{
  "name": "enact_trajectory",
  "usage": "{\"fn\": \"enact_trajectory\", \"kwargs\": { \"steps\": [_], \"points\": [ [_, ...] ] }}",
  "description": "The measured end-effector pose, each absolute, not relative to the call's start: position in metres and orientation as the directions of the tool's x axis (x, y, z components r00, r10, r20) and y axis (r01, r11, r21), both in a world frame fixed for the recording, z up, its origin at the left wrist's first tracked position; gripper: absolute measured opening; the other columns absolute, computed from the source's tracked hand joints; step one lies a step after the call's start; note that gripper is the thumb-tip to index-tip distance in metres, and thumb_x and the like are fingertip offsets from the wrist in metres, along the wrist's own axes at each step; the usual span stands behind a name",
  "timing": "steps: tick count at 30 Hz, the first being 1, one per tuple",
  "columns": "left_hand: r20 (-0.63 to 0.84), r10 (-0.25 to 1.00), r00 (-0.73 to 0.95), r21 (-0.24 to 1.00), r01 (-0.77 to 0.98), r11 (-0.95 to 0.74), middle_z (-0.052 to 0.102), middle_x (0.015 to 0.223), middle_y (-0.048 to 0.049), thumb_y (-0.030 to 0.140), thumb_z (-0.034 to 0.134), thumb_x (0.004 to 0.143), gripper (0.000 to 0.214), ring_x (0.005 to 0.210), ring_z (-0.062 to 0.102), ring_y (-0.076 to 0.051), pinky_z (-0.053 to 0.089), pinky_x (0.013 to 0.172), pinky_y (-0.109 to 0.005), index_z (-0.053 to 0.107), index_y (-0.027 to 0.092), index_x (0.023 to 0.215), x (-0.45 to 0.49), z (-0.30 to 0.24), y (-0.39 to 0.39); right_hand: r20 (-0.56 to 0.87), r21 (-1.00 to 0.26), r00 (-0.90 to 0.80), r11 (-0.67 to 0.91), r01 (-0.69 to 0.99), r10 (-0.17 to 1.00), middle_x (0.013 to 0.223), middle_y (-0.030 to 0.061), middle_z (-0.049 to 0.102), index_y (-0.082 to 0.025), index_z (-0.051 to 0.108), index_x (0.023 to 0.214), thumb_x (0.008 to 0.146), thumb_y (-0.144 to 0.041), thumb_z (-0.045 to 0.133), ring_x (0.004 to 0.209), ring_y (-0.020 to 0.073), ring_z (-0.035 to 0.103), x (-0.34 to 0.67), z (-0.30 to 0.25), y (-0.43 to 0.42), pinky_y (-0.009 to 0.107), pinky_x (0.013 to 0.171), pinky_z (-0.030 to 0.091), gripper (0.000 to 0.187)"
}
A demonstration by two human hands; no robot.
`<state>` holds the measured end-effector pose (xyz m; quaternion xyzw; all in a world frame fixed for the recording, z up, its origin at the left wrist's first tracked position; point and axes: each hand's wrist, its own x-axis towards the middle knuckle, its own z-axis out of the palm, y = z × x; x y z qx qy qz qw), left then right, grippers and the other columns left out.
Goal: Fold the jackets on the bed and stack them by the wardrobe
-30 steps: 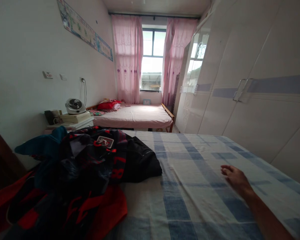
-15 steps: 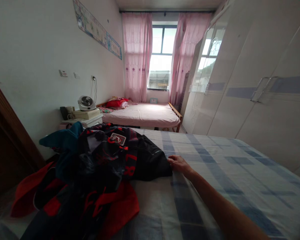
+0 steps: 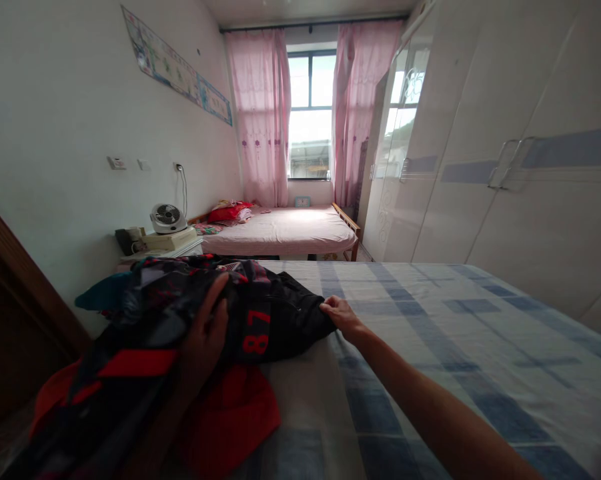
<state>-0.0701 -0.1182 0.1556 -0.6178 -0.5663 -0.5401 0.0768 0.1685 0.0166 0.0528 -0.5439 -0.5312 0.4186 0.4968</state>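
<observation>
Right hand (image 3: pixel 341 316): fingers clamped on end of black garment (image 3: pixel 293 323), on bed (image 3: pixel 430 333). Left hand (image 3: pixel 207 333) over clothes (image 3: pixel 153 293); I can't tell whether its fingers grip.

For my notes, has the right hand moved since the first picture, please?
Yes, the right hand moved left across the checked bedsheet to the black garment.

Left hand (image 3: pixel 206 333) now on the dark clothes (image 3: pixel 290 327)
</observation>
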Motion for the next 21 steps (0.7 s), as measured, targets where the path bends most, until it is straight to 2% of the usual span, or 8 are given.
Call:
{"fn": "enact_trajectory", "kwargs": {
  "steps": [3,7,11,13,15,18,20,21],
  "points": [
    [0.854,0.450,-0.262,0.436,0.832,-0.342,0.056,0.132,0.0012,0.031,0.049,0.088,0.044,0.123,0.049,-0.020,0.034,0.110,-0.034,0.050,0.026,0.131,-0.072,0.197,-0.110,0.196,-0.979,0.205,0.179,0.102,0.959,0.057,-0.0048,0.046,-0.019,0.050,0.067,0.063,-0.037,0.059,0.055,0.0094,0.040,0.189,0.083,0.021,0.023,0.052,0.033,0.020],
    [0.854,0.474,-0.215,0.451,0.760,-0.468,0.056,0.132,0.0051,0.032,0.055,0.082,0.051,0.122,0.050,-0.020,0.036,0.108,-0.031,0.050,0.025,0.132,-0.064,0.262,-0.088,0.352,-0.934,0.393,0.349,0.081,0.849,0.066,-0.0048,0.047,-0.020,0.048,0.078,0.068,-0.039,0.057,0.060,0.0098,0.042,0.260,0.142,0.021,0.024,0.059,0.036,0.023],
    [0.835,0.499,-0.232,0.531,0.575,-0.622,0.059,0.128,0.0097,0.031,0.061,0.077,0.051,0.119,0.053,-0.020,0.045,0.101,-0.029,0.054,0.032,0.127,-0.043,0.293,-0.066,0.534,-0.838,0.619,0.455,0.300,0.576,0.069,-0.0030,0.050,-0.020,0.051,0.077,0.066,-0.040,0.060,0.063,0.0118,0.046,0.357,0.184,-0.007,0.029,0.067,0.039,0.025],
    [0.765,0.612,-0.201,0.612,0.522,-0.594,0.059,0.127,0.0088,0.034,0.061,0.076,0.054,0.115,0.056,-0.022,0.048,0.096,-0.033,0.051,0.036,0.129,-0.033,0.287,-0.059,0.587,-0.810,0.652,0.364,0.460,0.480,0.071,-0.0014,0.052,-0.020,0.053,0.079,0.067,-0.041,0.058,0.065,0.0133,0.047,0.405,0.186,-0.033,0.032,0.069,0.040,0.025],
    [0.649,0.751,-0.119,0.683,0.525,-0.507,0.060,0.126,0.0039,0.035,0.062,0.074,0.060,0.111,0.058,-0.025,0.049,0.094,-0.040,0.048,0.033,0.132,-0.026,0.261,-0.056,0.595,-0.786,0.649,0.178,0.592,0.474,0.073,0.0009,0.054,-0.021,0.052,0.079,0.070,-0.042,0.055,0.065,0.0151,0.048,0.448,0.172,-0.063,0.034,0.069,0.040,0.023],
    [0.364,0.923,0.124,0.760,0.533,-0.372,0.063,0.122,-0.0027,0.038,0.063,0.071,0.070,0.104,0.062,-0.028,0.050,0.092,-0.045,0.044,0.024,0.136,-0.023,0.190,-0.056,0.513,-0.727,0.628,-0.093,0.681,0.585,0.068,0.0033,0.057,-0.023,0.052,0.072,0.069,-0.040,0.053,0.063,0.0187,0.051,0.504,0.127,-0.107,0.036,0.065,0.041,0.017],
    [0.148,0.953,0.264,0.752,0.597,-0.282,0.065,0.119,-0.0042,0.039,0.061,0.071,0.069,0.108,0.060,-0.030,0.047,0.096,-0.046,0.046,0.021,0.136,-0.026,0.136,-0.060,0.387,-0.650,0.558,-0.213,0.730,0.734,0.063,0.0036,0.060,-0.025,0.054,0.064,0.065,-0.038,0.056,0.061,0.0216,0.055,0.533,0.089,-0.131,0.037,0.063,0.042,0.014],
    [0.092,0.944,0.317,0.727,0.626,-0.281,0.062,0.125,-0.0045,0.038,0.061,0.071,0.067,0.115,0.056,-0.030,0.042,0.101,-0.044,0.048,0.020,0.134,-0.029,0.113,-0.064,0.323,-0.599,0.513,-0.248,0.762,0.795,0.063,0.0038,0.062,-0.025,0.055,0.062,0.064,-0.038,0.056,0.062,0.0233,0.057,0.545,0.072,-0.141,0.038,0.062,0.043,0.013]
  ]
}}
